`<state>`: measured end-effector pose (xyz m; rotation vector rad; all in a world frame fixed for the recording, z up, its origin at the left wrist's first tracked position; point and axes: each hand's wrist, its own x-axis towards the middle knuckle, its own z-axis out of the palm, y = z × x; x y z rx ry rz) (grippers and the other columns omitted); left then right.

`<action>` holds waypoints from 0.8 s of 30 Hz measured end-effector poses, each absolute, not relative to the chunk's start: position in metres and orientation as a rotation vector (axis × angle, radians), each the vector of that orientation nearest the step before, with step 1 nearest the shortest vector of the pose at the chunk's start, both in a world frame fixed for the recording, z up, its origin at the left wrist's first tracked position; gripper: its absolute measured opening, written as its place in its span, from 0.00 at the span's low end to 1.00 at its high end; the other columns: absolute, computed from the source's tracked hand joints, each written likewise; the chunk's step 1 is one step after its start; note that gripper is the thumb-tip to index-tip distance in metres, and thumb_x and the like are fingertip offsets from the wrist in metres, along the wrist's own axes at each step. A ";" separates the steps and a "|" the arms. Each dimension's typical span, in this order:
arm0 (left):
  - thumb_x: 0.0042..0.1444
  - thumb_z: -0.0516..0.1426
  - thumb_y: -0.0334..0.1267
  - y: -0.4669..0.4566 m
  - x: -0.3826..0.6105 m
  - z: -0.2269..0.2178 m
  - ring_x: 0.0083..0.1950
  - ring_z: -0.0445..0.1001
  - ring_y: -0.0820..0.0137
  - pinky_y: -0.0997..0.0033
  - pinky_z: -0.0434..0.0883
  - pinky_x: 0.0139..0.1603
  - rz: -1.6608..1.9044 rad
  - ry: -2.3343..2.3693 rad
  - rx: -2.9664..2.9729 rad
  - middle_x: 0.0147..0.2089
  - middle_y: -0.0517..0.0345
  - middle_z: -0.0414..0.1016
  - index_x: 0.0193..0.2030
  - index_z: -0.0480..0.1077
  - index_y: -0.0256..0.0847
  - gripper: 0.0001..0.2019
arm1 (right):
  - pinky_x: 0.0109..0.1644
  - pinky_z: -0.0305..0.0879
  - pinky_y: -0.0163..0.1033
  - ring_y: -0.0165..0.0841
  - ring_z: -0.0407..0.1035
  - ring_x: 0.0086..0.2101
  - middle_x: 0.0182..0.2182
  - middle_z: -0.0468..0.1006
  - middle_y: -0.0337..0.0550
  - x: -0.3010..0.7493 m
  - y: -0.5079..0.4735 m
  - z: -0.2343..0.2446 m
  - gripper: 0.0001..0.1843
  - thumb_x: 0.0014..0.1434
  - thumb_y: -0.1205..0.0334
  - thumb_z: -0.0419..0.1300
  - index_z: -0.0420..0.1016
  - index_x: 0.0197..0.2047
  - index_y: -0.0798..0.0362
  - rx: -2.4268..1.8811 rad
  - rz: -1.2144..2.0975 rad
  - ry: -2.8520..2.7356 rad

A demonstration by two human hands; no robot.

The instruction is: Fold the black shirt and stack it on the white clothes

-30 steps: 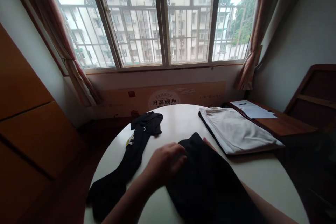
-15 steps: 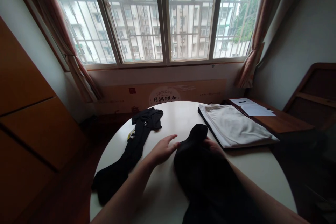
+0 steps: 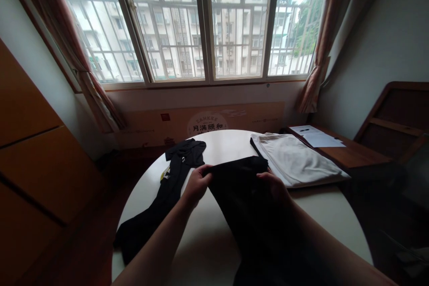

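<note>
A black garment [image 3: 239, 196] hangs stretched between my two hands above the round white table. My left hand [image 3: 197, 184] is closed, pinching its upper left corner between thumb and fingers. Over at the upper right edge, my right hand [image 3: 275, 186] grips the cloth, its fingers partly in shadow. The lower part of the garment drops toward me and out of view, so its exact kind cannot be made out. Left of my left hand lies another black garment [image 3: 167, 194], long and loosely spread, with a small white mark and a yellow patch.
Folded white and black clothes [image 3: 298, 158] lie at the table's right side. The round white table [image 3: 214, 140] stands before a window with bars. Papers [image 3: 317, 136] rest on a wooden surface [image 3: 362, 154] to the right, and a long printed box [image 3: 157, 120] is behind the table.
My left hand, apart from the cloth and open before, has taken hold of its upper left corner. The garment's top edge is now drawn out wide to the left.
</note>
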<state>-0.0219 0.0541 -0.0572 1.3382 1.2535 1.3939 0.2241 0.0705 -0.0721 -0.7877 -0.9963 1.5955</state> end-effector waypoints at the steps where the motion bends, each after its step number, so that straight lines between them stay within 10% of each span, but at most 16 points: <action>1: 0.45 0.66 0.42 0.056 -0.025 -0.056 0.31 0.70 0.70 0.73 0.65 0.32 1.463 1.267 1.287 0.30 0.58 0.76 0.37 0.78 0.36 0.13 | 0.41 0.72 0.46 0.44 0.76 0.36 0.33 0.83 0.41 0.224 0.070 -0.070 0.15 0.45 0.59 0.65 0.81 0.39 0.47 -0.737 1.613 -0.989; 9: 0.41 0.70 0.45 0.058 -0.019 -0.060 0.27 0.68 0.75 0.77 0.64 0.29 1.518 1.065 0.923 0.28 0.65 0.72 0.39 0.73 0.39 0.20 | 0.30 0.61 0.33 0.29 0.68 0.28 0.41 0.81 0.36 0.225 0.058 -0.076 0.54 0.43 0.73 0.65 0.57 0.72 0.36 -0.476 1.878 -1.303; 19: 0.47 0.67 0.48 0.044 -0.012 -0.055 0.22 0.64 0.77 0.80 0.55 0.22 1.260 1.017 1.044 0.23 0.66 0.68 0.38 0.74 0.40 0.17 | 0.48 0.69 0.45 0.40 0.71 0.42 0.43 0.78 0.45 0.211 0.062 -0.093 0.20 0.52 0.63 0.69 0.82 0.50 0.48 -0.695 1.136 -1.908; 24: 0.47 0.67 0.46 0.045 -0.018 -0.044 0.24 0.68 0.75 0.79 0.63 0.24 1.497 1.055 0.963 0.26 0.64 0.72 0.39 0.74 0.39 0.16 | 0.57 0.66 0.48 0.45 0.70 0.52 0.52 0.77 0.46 0.216 0.066 -0.088 0.20 0.52 0.58 0.69 0.80 0.50 0.47 -0.632 1.139 -1.566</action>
